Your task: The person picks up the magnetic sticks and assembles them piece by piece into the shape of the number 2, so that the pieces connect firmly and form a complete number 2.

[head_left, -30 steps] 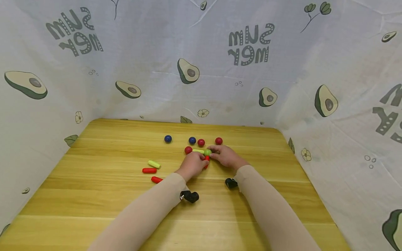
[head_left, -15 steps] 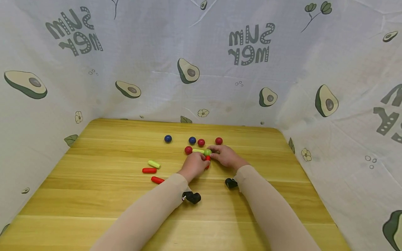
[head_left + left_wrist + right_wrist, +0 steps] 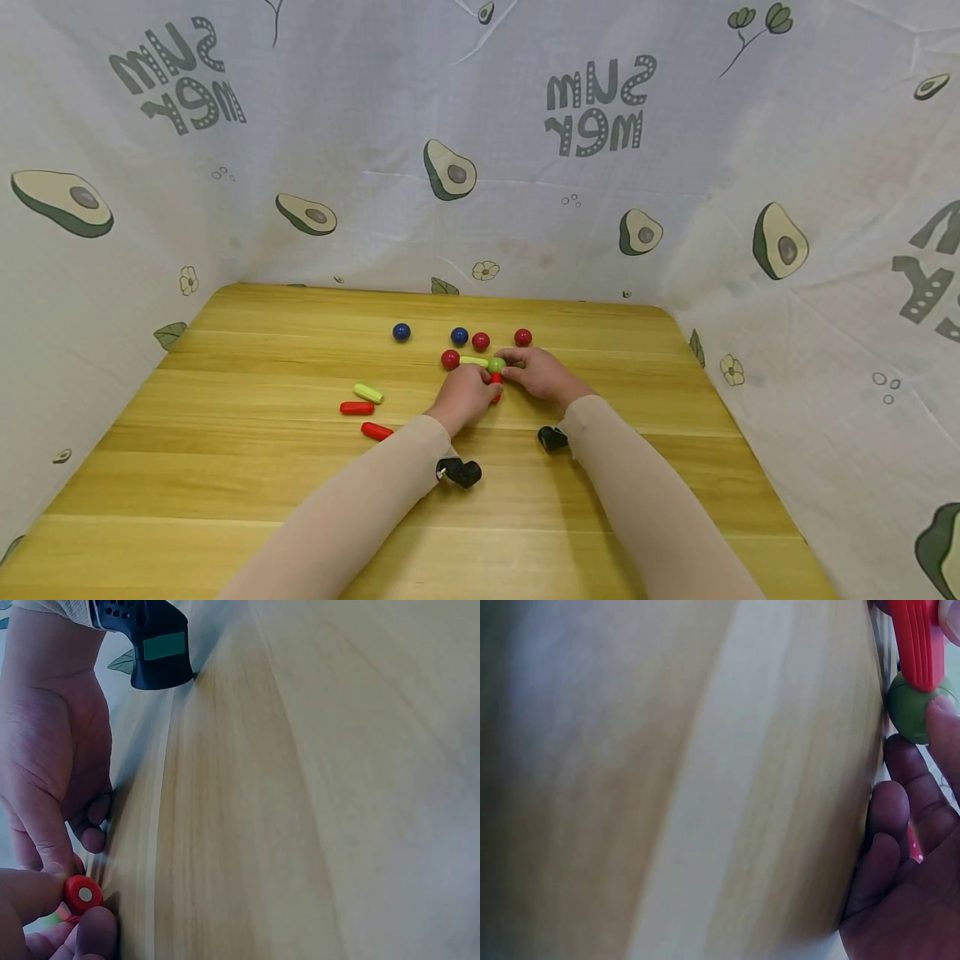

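A red ball (image 3: 450,359), a yellow-green stick (image 3: 473,361) and a light green ball (image 3: 496,365) lie joined in a row. From the green ball a red stick (image 3: 497,378) points toward the person. My left hand (image 3: 461,397) pinches this red stick, whose round end with a pale disc (image 3: 85,895) faces the left wrist camera. With thumb and fingertips, my right hand (image 3: 538,372) grips the green ball. In the right wrist view the grooved red stick (image 3: 919,646) meets the green ball (image 3: 907,712). Fingers cover part of the stick.
Two blue balls (image 3: 401,332) and two red balls (image 3: 522,337) sit loose behind the joined pieces. To the left lie a yellow-green stick (image 3: 368,392) and two red sticks (image 3: 357,408), one near the left sleeve. A printed cloth (image 3: 360,225) surrounds the wooden table (image 3: 225,467).
My left hand has shifted slightly to the right with the red stick, whose near end swings a little rightward. My right hand stays in place on the green ball.
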`<action>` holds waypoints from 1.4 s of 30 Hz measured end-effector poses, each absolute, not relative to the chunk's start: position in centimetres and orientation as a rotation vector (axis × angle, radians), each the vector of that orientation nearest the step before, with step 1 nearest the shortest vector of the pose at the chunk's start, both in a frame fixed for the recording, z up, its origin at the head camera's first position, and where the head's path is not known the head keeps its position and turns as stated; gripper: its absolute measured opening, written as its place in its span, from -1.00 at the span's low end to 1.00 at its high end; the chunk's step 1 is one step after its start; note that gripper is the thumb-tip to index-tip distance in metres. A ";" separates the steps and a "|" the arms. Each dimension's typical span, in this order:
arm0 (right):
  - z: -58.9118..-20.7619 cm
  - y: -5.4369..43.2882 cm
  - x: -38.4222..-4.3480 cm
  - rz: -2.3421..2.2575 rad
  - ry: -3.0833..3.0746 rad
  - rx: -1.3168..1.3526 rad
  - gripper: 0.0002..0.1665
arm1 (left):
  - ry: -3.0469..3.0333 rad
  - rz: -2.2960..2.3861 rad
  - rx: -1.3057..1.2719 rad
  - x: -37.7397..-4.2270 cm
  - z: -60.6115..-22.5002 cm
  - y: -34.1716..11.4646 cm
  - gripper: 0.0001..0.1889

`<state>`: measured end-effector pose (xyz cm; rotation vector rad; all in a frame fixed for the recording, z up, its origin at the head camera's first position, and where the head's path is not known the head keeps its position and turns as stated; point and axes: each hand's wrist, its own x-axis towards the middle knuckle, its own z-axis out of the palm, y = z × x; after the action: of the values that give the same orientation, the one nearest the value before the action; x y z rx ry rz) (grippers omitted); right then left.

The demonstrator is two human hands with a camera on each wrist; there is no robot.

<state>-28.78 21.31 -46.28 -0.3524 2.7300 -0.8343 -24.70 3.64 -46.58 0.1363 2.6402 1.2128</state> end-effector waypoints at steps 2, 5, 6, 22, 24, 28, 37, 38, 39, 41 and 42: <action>-46.3 21.3 -28.8 -0.841 2.726 -0.349 -0.55 | 2.640 1.210 0.133 -24.7 -46.5 3.6 -0.76; -46.2 21.2 -28.8 -0.838 2.726 -0.347 -0.54 | 2.644 1.202 0.132 -24.6 -46.4 3.6 -0.75; -46.2 21.2 -28.8 -0.833 2.727 -0.351 -0.54 | 2.647 1.198 0.134 -24.6 -46.4 3.6 -0.75; -46.7 21.4 -29.2 -0.851 2.723 -0.335 -0.54 | 2.626 1.138 0.214 -24.7 -46.0 2.3 -0.69; -46.7 21.4 -29.2 -0.847 2.723 -0.329 -0.54 | 2.628 1.132 0.216 -24.9 -45.8 1.9 -0.65; -46.6 21.5 -29.1 -0.836 2.722 -0.326 -0.54 | 2.648 1.107 0.226 -25.2 -45.5 1.0 -0.55; -46.6 21.4 -29.0 -0.853 2.698 -0.303 -0.57 | 2.705 1.058 0.272 -26.2 -44.9 -1.8 -0.64; -46.6 21.4 -29.0 -0.853 2.695 -0.301 -0.57 | 2.714 1.060 0.269 -26.4 -44.8 -2.2 -0.66; -46.6 21.4 -29.0 -0.856 2.691 -0.299 -0.58 | 2.719 1.067 0.263 -26.5 -44.7 -2.5 -0.68; -46.6 21.3 -29.0 -0.859 2.685 -0.293 -0.57 | 2.721 1.090 0.246 -26.7 -44.4 -3.1 -0.72; -46.6 21.3 -29.0 -0.859 2.683 -0.292 -0.57 | 2.723 1.098 0.237 -26.8 -44.3 -3.4 -0.73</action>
<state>-29.04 21.28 -46.61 -0.2923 2.6829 -0.8589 -26.82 -3.43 -44.27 0.2371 2.7235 1.0984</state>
